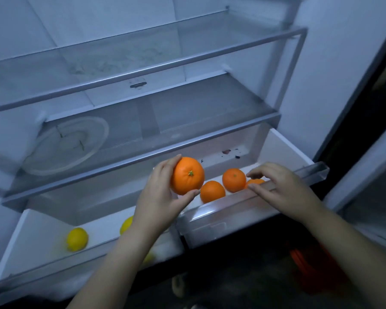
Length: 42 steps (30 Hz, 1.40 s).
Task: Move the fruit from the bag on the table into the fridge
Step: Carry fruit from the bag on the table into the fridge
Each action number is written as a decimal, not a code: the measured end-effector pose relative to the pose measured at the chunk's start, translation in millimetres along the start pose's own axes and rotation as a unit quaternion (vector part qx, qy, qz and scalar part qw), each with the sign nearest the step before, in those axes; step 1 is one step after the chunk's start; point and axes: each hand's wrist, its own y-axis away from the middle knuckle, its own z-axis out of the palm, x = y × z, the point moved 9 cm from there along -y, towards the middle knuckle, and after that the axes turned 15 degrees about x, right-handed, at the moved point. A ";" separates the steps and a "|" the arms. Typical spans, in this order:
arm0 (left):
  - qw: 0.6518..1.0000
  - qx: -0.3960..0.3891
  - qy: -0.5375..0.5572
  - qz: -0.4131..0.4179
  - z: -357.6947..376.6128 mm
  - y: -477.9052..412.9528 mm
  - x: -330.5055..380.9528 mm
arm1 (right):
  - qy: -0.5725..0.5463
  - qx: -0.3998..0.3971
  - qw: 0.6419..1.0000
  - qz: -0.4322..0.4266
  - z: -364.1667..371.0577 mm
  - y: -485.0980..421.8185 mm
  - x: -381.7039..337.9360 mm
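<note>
The fridge stands open with two bottom drawers pulled out. My left hand (158,197) grips a large orange (187,175) above the gap between the drawers. In the right drawer (283,148) lie two oranges (212,191) (234,179). A third orange (255,181) sits at the drawer's front rim, half hidden, and my right hand (281,188) holds it between fingertips and thumb. The left drawer (29,228) holds a lemon (77,239) and a second lemon (126,224) partly behind my left forearm. The bag and the table are out of view.
Above the drawers are glass shelves (143,70); a clear round plate (65,143) lies on the lower one at the left. Dark stains (226,151) mark the right drawer's back. The fridge door edge (366,85) rises at the right. Something orange (308,259) sits on the dark floor.
</note>
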 end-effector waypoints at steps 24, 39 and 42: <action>0.937 -0.342 -0.029 0.061 172.2 -43.4 8.0 | 0.012 0.095 0.995 0.017 -5.8 12.6 22.9; 0.890 -0.415 -0.007 0.188 238.3 -33.4 0.7 | 0.053 0.134 0.989 0.022 -6.4 12.2 25.9; 0.882 -0.426 0.003 0.200 241.4 -27.9 -0.2 | 0.060 0.141 0.988 0.019 -6.9 12.6 24.4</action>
